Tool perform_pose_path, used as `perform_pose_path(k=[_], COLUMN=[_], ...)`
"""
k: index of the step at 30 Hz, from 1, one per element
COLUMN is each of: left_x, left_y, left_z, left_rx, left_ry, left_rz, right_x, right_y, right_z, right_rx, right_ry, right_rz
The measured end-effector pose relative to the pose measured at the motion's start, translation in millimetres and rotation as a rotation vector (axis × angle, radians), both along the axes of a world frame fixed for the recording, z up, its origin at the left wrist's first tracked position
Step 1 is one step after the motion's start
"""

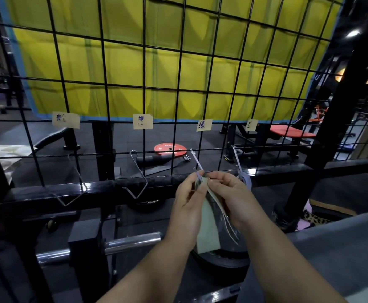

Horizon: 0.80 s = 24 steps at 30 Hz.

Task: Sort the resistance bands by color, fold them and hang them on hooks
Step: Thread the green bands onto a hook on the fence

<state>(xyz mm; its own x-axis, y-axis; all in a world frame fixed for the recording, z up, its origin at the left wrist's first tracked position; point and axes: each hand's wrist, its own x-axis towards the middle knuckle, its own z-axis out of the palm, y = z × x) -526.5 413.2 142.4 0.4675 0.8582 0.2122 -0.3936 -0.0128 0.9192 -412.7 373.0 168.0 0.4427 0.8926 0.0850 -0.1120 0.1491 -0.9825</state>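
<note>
Dangling below right grip [233,195]: band [208,232]

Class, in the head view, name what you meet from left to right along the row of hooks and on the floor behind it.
First hook → second hook → red weight plate → third hook → fourth hook → red bench.

A black wire grid [178,84] carries four paper labels [143,121] in a row near its lower edge, a metal hook under each. The two left hooks [138,178] hang bare, the third hook [196,160] meets a pale green band [207,228], and the rightmost hook [236,158] holds a pale bluish band [246,180]
</note>
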Motion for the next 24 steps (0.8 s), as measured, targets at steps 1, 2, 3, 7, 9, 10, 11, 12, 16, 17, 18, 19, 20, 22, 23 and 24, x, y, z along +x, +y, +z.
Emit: perform_pose_path(k=[1, 2, 3, 7, 9, 10, 11, 12, 16, 17, 18, 19, 20, 22, 23, 24], left_x=[-0.5, -1.4, -2.0, -5.6, -7.3, -7.7, -7.3, -7.1, -8.0, -8.6, -8.9, -9.0, -10.0, -11.8, -12.7, -13.6], left_y=[1.0, 1.6, 2.4, 5.3, 5.7, 5.7, 5.4, 5.3, 4.5, 4.3, 4.4, 4.5, 3.7, 3.8, 4.7, 5.5], left_z=[2.0, 4.8, 7.1, 11.2, 10.5, 10.2, 9.9, 9.5, 10.2, 10.8, 11.2, 11.7, 12.8, 14.5, 14.7, 15.1], left_rx=[-0.048, -0.095, -0.139, -0.249, -0.251, -0.251, -0.247, -0.245, -0.270, -0.277, -0.276, -0.274, -0.280, -0.300, -0.308, -0.314], left_ry=[-0.025, -0.046, -0.064, -0.116, -0.127, -0.130, -0.126, -0.119, -0.128, -0.136, -0.140, -0.144, -0.153, -0.174, -0.184, -0.192], left_rz=[0.000, 0.003, 0.006, -0.071, -0.095, -0.094, -0.090, -0.086, -0.077, -0.083, -0.095, -0.103, -0.110, -0.128, -0.148, -0.166], right_x=[-0.1, -0.3, -0.4, 1.9, 1.6, 0.9, 0.2, -1.0, -6.8, -7.8, -8.9, -9.9, -10.6, -11.9, -12.1, -11.9], right_y=[-0.3, -0.5, -0.3, 1.4, 1.1, 0.8, 0.8, 0.7, 2.7, 3.2, 3.0, 2.6, 2.6, 1.9, 1.7, 1.2], right_z=[-0.5, -0.7, -0.6, 0.5, 1.7, 2.1, 2.0, 2.6, 3.0, 2.4, 2.3, 2.0, 1.5, 0.3, -0.4, -0.9], right_rx=[-0.006, -0.018, -0.033, -0.105, -0.150, -0.164, -0.171, -0.174, -0.187, -0.188, -0.190, -0.196, -0.205, -0.223, -0.229, -0.232], right_ry=[-0.005, -0.012, -0.017, 0.004, 0.012, 0.030, 0.050, 0.066, 0.131, 0.140, 0.146, 0.146, 0.140, 0.121, 0.107, 0.085], right_rz=[0.006, 0.012, 0.018, 0.021, 0.035, 0.038, 0.038, 0.038, 0.009, 0.012, 0.022, 0.039, 0.055, 0.067, 0.062, 0.060])
